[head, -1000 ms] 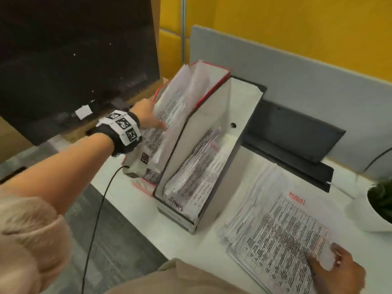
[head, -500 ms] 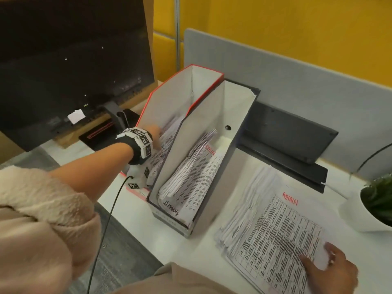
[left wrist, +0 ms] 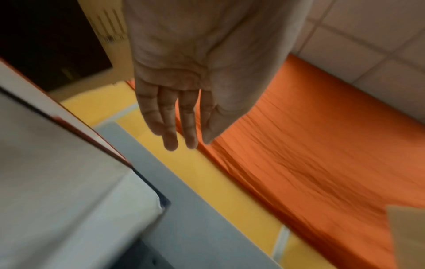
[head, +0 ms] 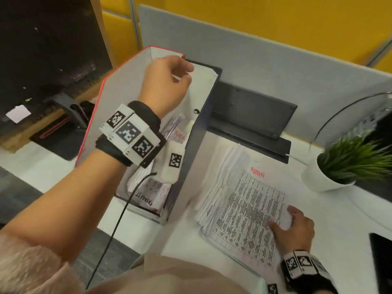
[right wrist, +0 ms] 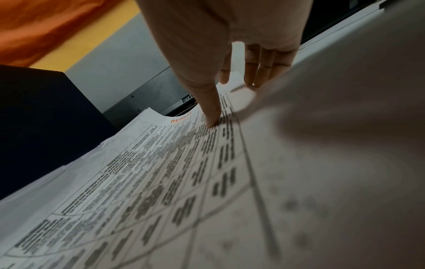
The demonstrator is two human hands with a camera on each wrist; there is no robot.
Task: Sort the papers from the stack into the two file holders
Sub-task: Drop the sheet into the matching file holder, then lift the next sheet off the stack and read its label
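Observation:
My left hand [head: 169, 81] hovers above the tops of the two file holders, fingers relaxed and holding nothing; the left wrist view shows the same empty left hand [left wrist: 179, 127]. The red-edged holder [head: 125, 81] stands left of the dark-edged holder [head: 204, 107], which holds printed papers [head: 178, 132]. The inside of the red one is mostly hidden by my arm. To the right lies the paper stack [head: 244, 209], its top sheet marked ADMIN in red. My right hand [head: 292, 225] rests on the stack's near right corner, thumb and fingertips pressing the top sheet [right wrist: 161, 172].
A dark monitor [head: 46, 49] stands at the left, a flat black device [head: 250, 115] behind the stack, and a white potted plant [head: 331, 177] at the right. A grey partition [head: 275, 60] backs the desk. A dark object [head: 381, 264] sits at the right edge.
My left hand has come up out of the red-edged holder, empty, and now hangs above both holders. The right hand has stayed on the stack.

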